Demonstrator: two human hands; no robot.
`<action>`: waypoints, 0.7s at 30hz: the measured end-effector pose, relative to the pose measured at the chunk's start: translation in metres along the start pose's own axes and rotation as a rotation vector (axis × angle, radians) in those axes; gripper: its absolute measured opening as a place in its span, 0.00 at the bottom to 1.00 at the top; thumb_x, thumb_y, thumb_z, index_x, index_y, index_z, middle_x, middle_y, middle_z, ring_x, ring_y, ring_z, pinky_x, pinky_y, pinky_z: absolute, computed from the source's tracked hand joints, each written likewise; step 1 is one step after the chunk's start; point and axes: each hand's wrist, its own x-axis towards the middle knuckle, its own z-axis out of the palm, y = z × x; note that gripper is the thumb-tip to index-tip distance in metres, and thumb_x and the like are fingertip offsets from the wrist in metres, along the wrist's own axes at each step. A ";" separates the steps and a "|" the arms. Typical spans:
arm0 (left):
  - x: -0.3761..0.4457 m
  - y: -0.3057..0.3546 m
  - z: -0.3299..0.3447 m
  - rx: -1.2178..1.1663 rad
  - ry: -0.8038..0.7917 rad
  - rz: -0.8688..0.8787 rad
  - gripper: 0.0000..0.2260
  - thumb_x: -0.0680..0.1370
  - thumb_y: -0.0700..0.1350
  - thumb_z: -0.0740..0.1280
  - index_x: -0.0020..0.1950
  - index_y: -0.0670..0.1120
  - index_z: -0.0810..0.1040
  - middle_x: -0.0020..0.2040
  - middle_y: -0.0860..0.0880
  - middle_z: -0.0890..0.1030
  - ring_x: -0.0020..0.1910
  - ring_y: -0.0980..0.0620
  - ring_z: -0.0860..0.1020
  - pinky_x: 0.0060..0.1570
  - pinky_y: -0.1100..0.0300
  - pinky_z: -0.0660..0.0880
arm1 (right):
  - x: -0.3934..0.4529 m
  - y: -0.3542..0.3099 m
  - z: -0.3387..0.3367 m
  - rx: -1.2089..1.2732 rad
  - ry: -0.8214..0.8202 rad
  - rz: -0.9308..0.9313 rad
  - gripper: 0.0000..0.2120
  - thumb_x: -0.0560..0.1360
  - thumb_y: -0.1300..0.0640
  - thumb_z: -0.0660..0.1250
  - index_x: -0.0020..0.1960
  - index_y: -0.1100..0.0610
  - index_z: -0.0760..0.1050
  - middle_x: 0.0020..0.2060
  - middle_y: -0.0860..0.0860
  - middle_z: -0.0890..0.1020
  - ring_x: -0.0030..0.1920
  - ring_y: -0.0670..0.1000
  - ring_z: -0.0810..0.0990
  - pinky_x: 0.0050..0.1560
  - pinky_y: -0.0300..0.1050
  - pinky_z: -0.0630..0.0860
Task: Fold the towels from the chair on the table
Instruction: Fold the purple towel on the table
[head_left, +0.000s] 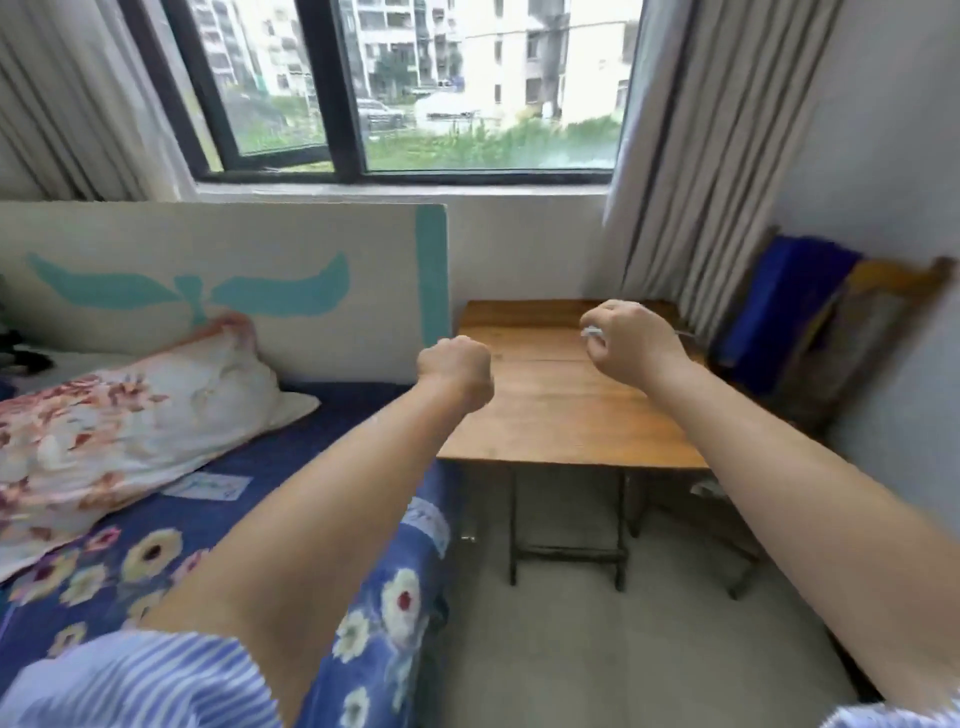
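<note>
Bare tabletop (561, 410) waits; both my grips, left (457, 371) and right (631, 338), are curled tight on nothing. Blue towels (779, 301) on the chair (893, 291) look soft, light; I'd pinch corners.

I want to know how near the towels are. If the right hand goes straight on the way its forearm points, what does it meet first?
The right hand points up and left over the wooden table, not toward the blue towel on the chair. Straight on, it probably meets the white wall below the window; depth is unclear.
</note>
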 end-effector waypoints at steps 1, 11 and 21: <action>0.012 0.029 0.001 0.002 -0.002 0.047 0.13 0.77 0.42 0.57 0.59 0.43 0.75 0.60 0.43 0.75 0.60 0.43 0.74 0.50 0.54 0.72 | -0.008 0.031 -0.005 -0.016 -0.008 0.046 0.15 0.75 0.61 0.57 0.59 0.61 0.75 0.60 0.58 0.76 0.61 0.58 0.73 0.59 0.51 0.73; 0.134 0.316 -0.012 -0.178 -0.007 0.291 0.06 0.75 0.39 0.58 0.38 0.45 0.69 0.38 0.48 0.71 0.39 0.47 0.70 0.29 0.61 0.63 | -0.035 0.323 -0.054 -0.119 -0.053 0.250 0.16 0.76 0.61 0.56 0.61 0.59 0.74 0.59 0.55 0.77 0.61 0.56 0.73 0.56 0.49 0.74; 0.259 0.479 -0.010 -0.287 -0.012 0.412 0.08 0.77 0.43 0.59 0.46 0.43 0.77 0.42 0.47 0.72 0.40 0.49 0.71 0.36 0.58 0.68 | 0.016 0.517 -0.038 -0.035 0.025 0.444 0.14 0.75 0.62 0.58 0.58 0.61 0.76 0.58 0.57 0.78 0.58 0.57 0.75 0.51 0.45 0.73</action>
